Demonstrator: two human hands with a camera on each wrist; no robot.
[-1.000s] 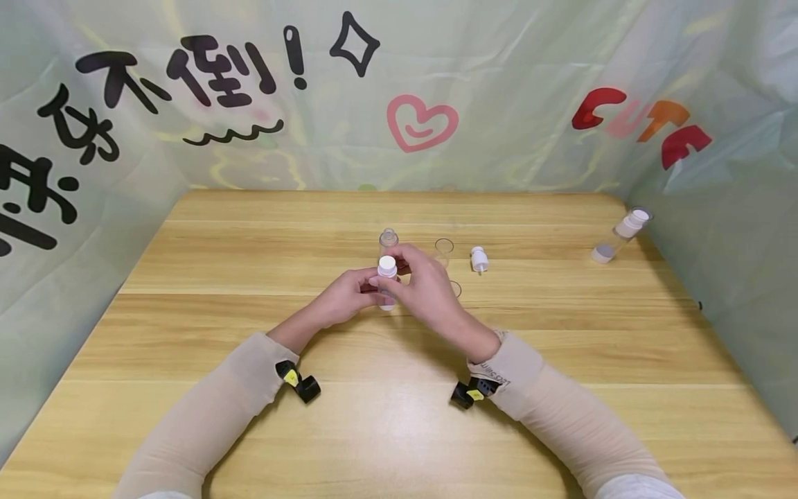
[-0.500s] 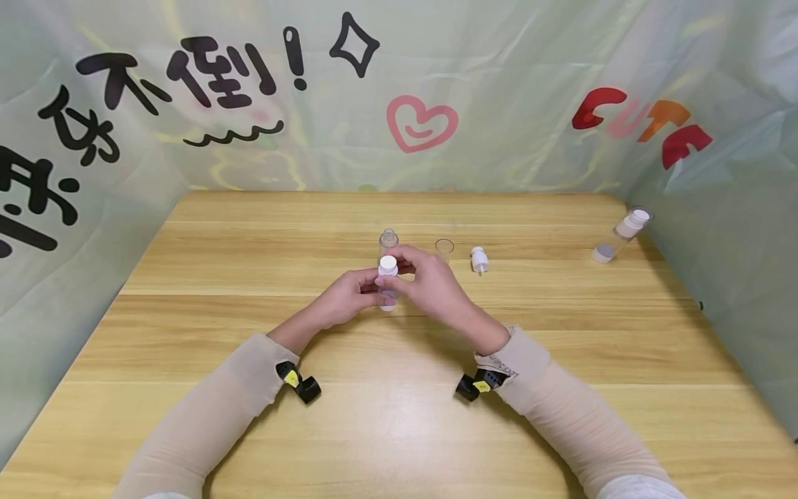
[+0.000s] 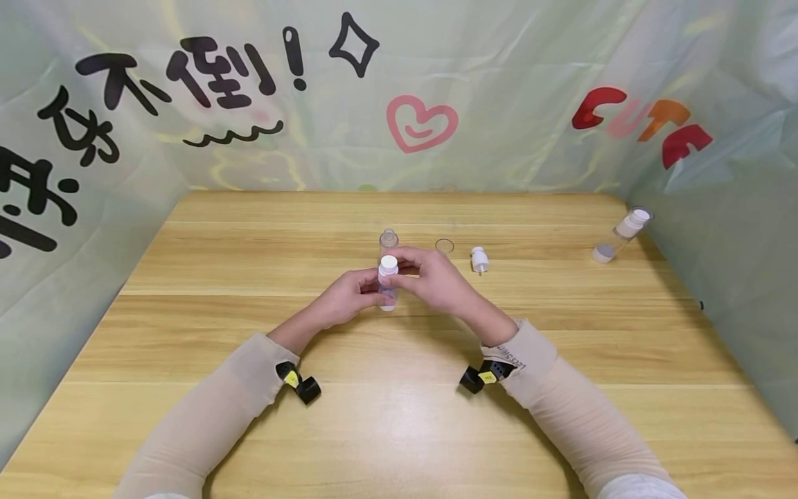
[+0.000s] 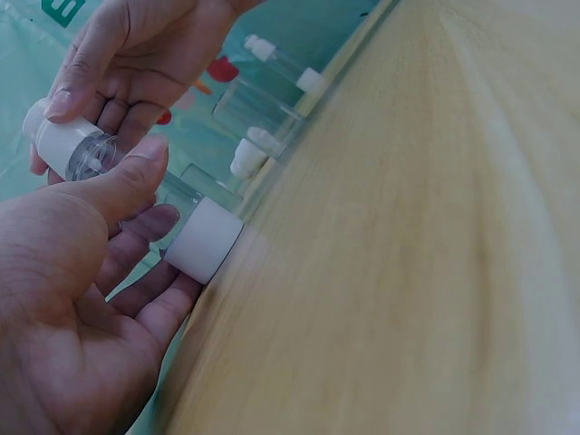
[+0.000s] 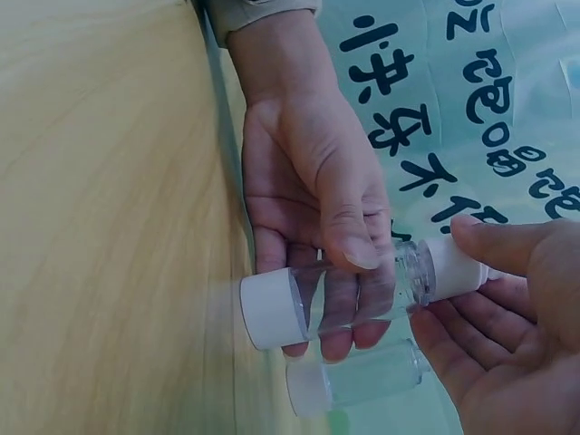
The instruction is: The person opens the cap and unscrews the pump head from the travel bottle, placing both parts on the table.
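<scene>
In the head view a small clear bottle [image 3: 388,294] with a white base stands upright between both hands. On its neck sits a white pump head [image 3: 388,265]. My left hand [image 3: 346,296] grips the clear body; in the right wrist view its thumb and fingers lie around the bottle [image 5: 349,294]. With thumb and fingers my right hand [image 3: 430,277] pinches the white pump head, seen in the left wrist view as a white collar [image 4: 62,145]. The bottle's white base [image 4: 205,240] is near or on the table; contact is hard to tell.
Just behind the hands stands another clear bottle [image 3: 388,239]. To the right are a clear cap [image 3: 445,245], partly hidden by the right hand, and a loose white pump [image 3: 479,260]. A capped bottle [image 3: 620,235] stands near the table's right edge. Printed curtains enclose the table [image 3: 249,229].
My right wrist and forearm have swung slightly right and away while the fingers stay at the pump head. A clear rim beside the right hand is now hidden. The left hand holds still.
</scene>
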